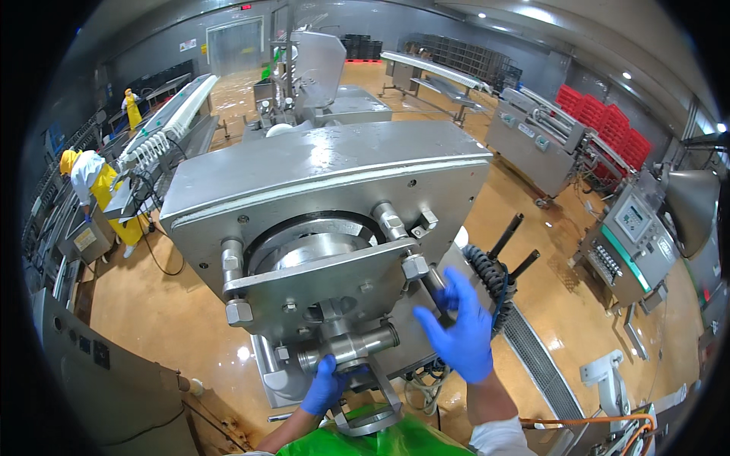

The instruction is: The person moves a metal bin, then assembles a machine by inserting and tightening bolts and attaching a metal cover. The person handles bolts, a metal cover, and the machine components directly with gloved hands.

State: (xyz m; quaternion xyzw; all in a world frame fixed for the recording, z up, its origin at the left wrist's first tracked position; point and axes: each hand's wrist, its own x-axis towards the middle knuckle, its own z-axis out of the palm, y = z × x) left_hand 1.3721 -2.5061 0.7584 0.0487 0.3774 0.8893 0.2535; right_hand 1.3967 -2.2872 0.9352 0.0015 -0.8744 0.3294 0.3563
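Note:
A steel machine head (327,163) stands right before me, with a thick front plate (304,292) held by large hex nuts (239,312) on posts. A steel pipe tee (353,346) sticks out from the middle of that plate, and a flat metal bracket with a ring (372,420) hangs below it. In a blue glove, my left hand (327,389) is closed on the pipe tee from below; its thumb shows, the other fingers are mostly hidden. My right hand (464,334), also blue-gloved, is beside the right-hand nut and a dark rod, thumb and fingers apart.
Black ribbed hose (493,285) and two dark upright bars (525,264) stand right of the machine. A floor drain grate (544,372) runs past them. At left are a steel cabinet (114,380) and a person in a yellow apron (103,190); a control panel (633,220) stands at right.

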